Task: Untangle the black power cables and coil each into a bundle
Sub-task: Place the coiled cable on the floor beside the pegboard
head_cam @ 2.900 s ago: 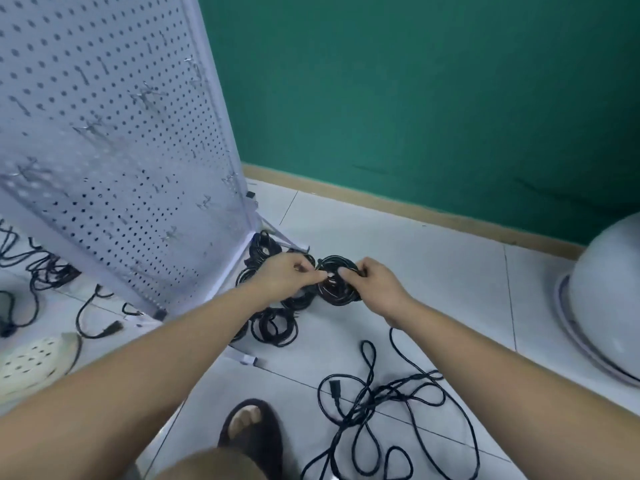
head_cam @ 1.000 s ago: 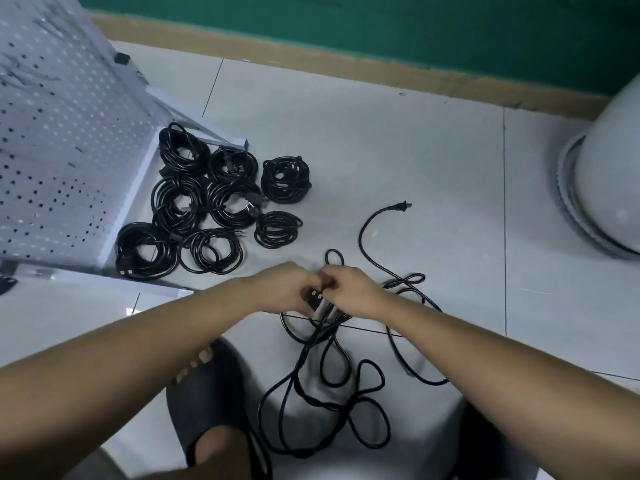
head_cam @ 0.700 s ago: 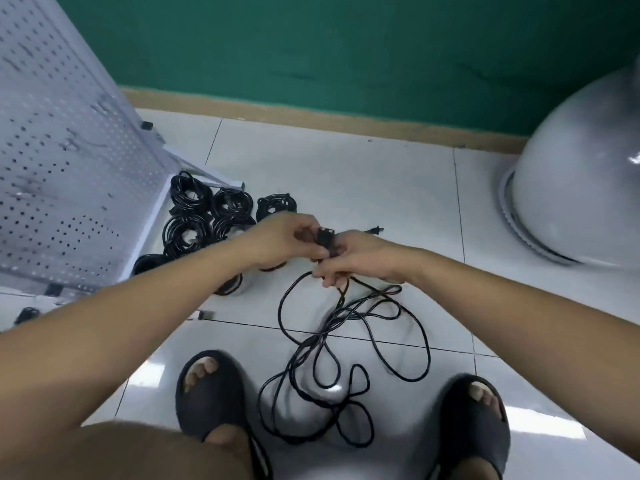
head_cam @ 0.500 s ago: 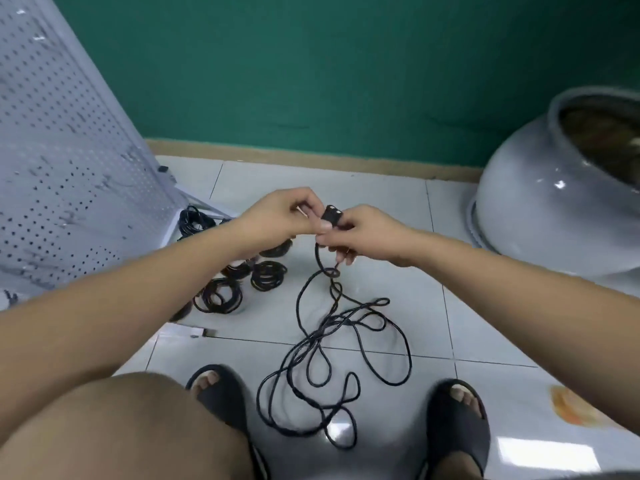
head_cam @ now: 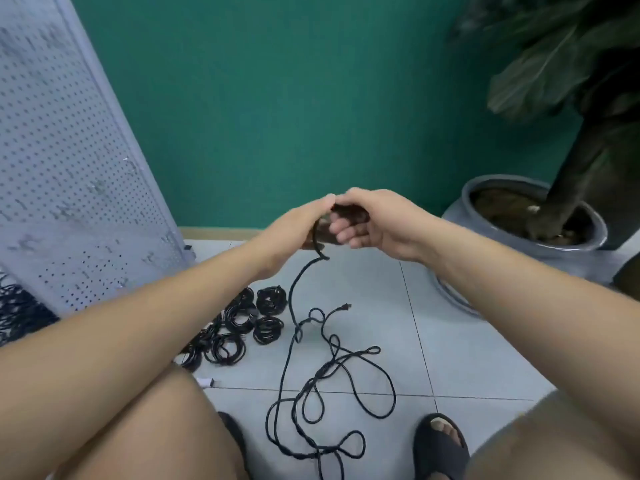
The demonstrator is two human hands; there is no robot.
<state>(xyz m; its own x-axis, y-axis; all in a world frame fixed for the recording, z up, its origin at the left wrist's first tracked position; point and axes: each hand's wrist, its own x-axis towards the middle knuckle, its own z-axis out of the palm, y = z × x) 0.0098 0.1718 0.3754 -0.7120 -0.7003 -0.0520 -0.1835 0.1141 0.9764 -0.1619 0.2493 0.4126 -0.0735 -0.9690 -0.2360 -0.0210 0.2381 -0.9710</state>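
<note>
Okay: left hand (head_cam: 298, 226) and right hand (head_cam: 377, 223) together, both gripping the black cable (head_cam: 291, 299) at its lifted end. Rest hangs into a loose tangle near the floor's (head_cam: 467, 358) near edge. Probably light, limp, kink-prone; hold by that end.

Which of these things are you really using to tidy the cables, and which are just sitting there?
For the job:
- left hand and right hand, holding one end of the loose black cable
- coiled bundles on the floor, already done

Just lying about:
- white pegboard
- plant pot
- sandal
</note>
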